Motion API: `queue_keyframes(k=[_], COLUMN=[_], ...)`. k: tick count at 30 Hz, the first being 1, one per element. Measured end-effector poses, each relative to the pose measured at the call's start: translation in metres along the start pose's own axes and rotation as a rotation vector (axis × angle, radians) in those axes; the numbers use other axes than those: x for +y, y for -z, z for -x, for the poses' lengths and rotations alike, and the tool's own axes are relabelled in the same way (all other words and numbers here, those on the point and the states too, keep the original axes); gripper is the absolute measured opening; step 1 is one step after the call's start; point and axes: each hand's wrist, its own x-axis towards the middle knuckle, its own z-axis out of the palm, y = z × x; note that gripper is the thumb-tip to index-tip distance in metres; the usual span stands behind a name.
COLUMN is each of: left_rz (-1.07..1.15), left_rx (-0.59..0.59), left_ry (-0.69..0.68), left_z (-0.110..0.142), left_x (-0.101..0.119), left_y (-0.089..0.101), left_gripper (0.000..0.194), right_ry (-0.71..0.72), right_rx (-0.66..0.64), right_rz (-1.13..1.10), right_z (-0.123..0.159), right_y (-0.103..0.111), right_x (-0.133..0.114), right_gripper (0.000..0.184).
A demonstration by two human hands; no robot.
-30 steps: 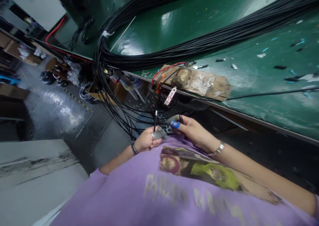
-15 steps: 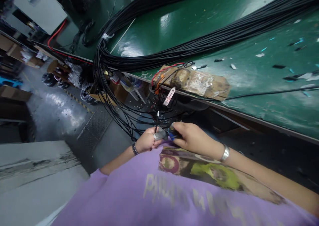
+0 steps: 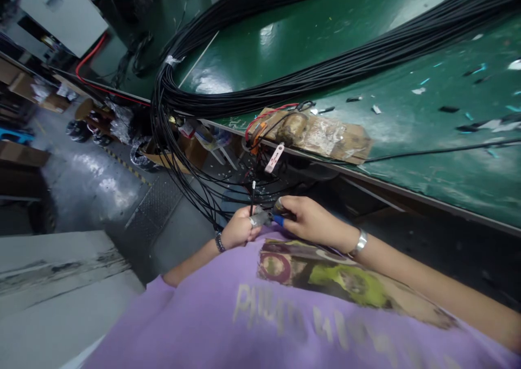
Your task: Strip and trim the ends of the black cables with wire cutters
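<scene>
In front of my purple shirt, my left hand [image 3: 238, 228] is closed on a black cable [image 3: 252, 196], whose white-tipped end points up past the grey-wrapped thumb. My right hand [image 3: 311, 221] is beside it, fingers curled toward the left fingertips. Grey and blue wrapping covers its fingertips. Anything between those fingers is too dark and small to make out. Several loose black cables [image 3: 199, 179] hang from the bench edge and run down behind my left hand.
A large bundle of black cables [image 3: 325, 70] loops over the green bench [image 3: 448, 179]. At its edge lie a taped cardboard piece [image 3: 337, 138], red and orange wires [image 3: 256, 135] and a white tag [image 3: 274, 158]. Cable scraps [image 3: 449, 109] litter the right. A pale box [image 3: 61, 282] stands at lower left.
My right hand has shifted slightly left and up, its fingers turning a little. The left hand keeps its hold on the cable. The whole view has drifted slightly.
</scene>
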Motion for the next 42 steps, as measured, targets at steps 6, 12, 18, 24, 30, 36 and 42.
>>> queue_keyframes(k=[6,12,18,24,30,36,42], left_rz=[0.034,0.082,0.097,0.136,0.141,0.098,0.190], left_rx=[-0.010,-0.006,-0.034,-0.051,-0.069,-0.107,-0.075], left_ry=[0.035,0.078,0.079,0.062,0.046,0.058,0.079], left_z=[0.000,-0.001,-0.002,-0.002,-0.002,-0.001,0.000], left_x=[0.000,0.000,-0.002,-0.005,-0.006,-0.004,-0.004], left_y=[0.001,0.002,0.004,0.007,0.007,0.007,0.010], left_gripper=[0.031,0.030,0.027,0.022,0.022,0.021,0.022], right_ry=[-0.085,0.144,0.133,0.031,-0.002,-0.152,-0.511], right_rx=[-0.004,-0.049,0.018,0.105,0.098,0.009,0.274], right_rz=[0.282,0.343,0.304,0.112,-0.125,-0.561,-0.954], right_z=[-0.004,0.002,0.001,0.006,0.006,0.000,0.000], right_y=[0.006,0.003,0.006,0.003,-0.001,-0.009,-0.004], right_x=[-0.006,-0.002,0.000,0.016,0.013,0.006,0.029], right_gripper=[0.014,0.013,0.014,0.011,0.003,0.022,0.045])
